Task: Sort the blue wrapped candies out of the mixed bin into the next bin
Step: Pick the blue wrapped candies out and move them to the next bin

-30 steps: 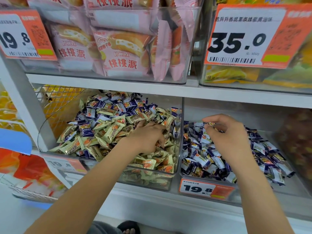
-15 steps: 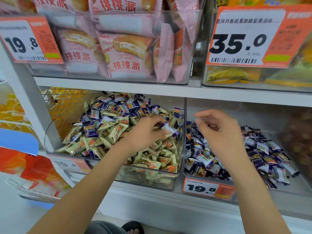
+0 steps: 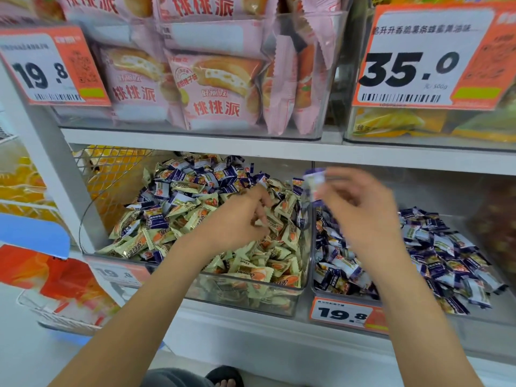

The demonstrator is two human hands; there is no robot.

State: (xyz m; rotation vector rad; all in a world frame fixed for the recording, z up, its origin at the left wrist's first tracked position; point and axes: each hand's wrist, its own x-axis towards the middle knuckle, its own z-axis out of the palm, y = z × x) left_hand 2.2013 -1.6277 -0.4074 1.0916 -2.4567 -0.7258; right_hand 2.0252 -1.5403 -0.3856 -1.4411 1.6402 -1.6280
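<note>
1. Progress looks partial: the mixed bin (image 3: 305,219), centre of the frame, holds many blue wrapped candies (image 3: 223,174) heaped at its upper back among the pale green-and-orange candies (image 3: 251,272) that fill its front.
2. Next bin (image 3: 314,286), right of centre, already carries a broad heap of blue-and-white candies (image 3: 435,247), so a good share seems moved.
3. Right hand (image 3: 360,216) is blurred above the divider; its fingers pinch one blue candy (image 3: 315,177), not yet dropped.
4. Left hand (image 3: 237,219) lies low over the mixed heap, fingers curled downward; whether it grips a piece I cannot tell.
5. Counts: two hands, two bins in play, one candy in transit; loose candies in either bin are too many to count.
</note>
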